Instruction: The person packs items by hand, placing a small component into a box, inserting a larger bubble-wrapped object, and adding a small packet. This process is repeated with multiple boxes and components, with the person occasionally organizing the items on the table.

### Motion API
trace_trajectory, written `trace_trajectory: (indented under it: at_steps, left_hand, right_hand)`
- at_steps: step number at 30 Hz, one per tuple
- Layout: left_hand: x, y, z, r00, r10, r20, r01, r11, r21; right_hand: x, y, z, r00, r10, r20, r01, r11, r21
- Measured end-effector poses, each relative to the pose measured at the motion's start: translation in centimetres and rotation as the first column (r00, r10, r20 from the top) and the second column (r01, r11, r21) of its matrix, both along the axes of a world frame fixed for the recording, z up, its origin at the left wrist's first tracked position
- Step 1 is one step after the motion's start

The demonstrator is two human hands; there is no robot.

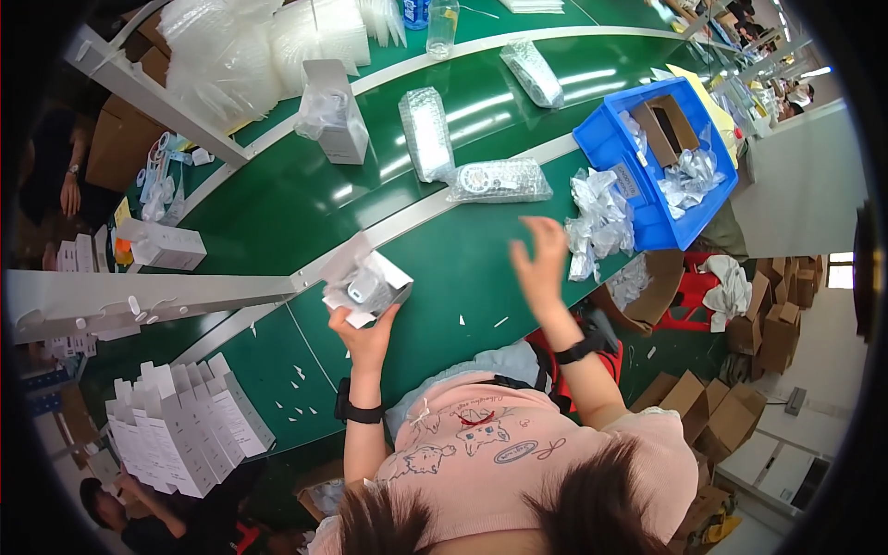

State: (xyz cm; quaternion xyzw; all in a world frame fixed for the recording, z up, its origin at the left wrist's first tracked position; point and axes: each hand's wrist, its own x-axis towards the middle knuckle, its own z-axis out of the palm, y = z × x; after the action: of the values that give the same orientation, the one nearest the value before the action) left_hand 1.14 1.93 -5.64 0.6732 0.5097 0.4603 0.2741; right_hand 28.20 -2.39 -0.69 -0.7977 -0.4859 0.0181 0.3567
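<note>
My left hand [368, 342] grips a small white box [398, 276] from below, just above the green table. The box's flaps stand open, and a white device [366, 285] in clear plastic shows at its mouth. My right hand [542, 264] is raised over the table to the right, holding nothing, with its fingers apart. Beyond it, a bubble-wrapped package [500, 181] lies at the edge of the work surface. Crumpled clear plastic bags [599, 227] are heaped to the right of that hand.
A blue bin [680, 208] with plastic bags and a cardboard box stands at the right. More bubble-wrapped packages [426, 134] lie on the green belt, near an upright white box [340, 125]. White boxes [185, 421] stand in rows at lower left. A metal post [185, 294] juts in from the left.
</note>
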Motion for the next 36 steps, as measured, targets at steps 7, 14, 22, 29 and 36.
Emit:
trace_trajectory:
  at_steps: [7,14,22,29,36]
  left_hand:
    - [-2.6,-2.0,-0.7,0.994,0.092,0.051,-0.085,0.989,-0.118]
    - [-2.0,-0.8,7.4,0.974,-0.011,-0.228,0.03,0.997,0.078]
    - [-1.5,0.2,7.8,0.98,0.191,0.047,-0.168,0.939,-0.301]
    - [-1.5,-0.2,7.3,0.988,0.126,0.084,-0.099,0.959,-0.267]
    - [-1.7,-0.5,7.8,0.997,0.08,-0.002,-0.079,0.972,-0.219]
  right_hand:
    - [8.9,-9.5,-12.6,0.858,-0.466,0.217,0.507,0.834,-0.216]
    - [4.4,-6.9,-4.5,0.979,0.06,-0.193,-0.119,0.944,-0.308]
    - [-8.8,3.1,7.6,0.391,0.92,0.011,-0.892,0.376,0.252]
    - [-10.1,4.7,5.8,0.036,0.999,0.006,-0.999,0.036,-0.029]
    - [-8.4,5.9,7.1,0.144,0.984,0.101,-0.98,0.156,-0.121]
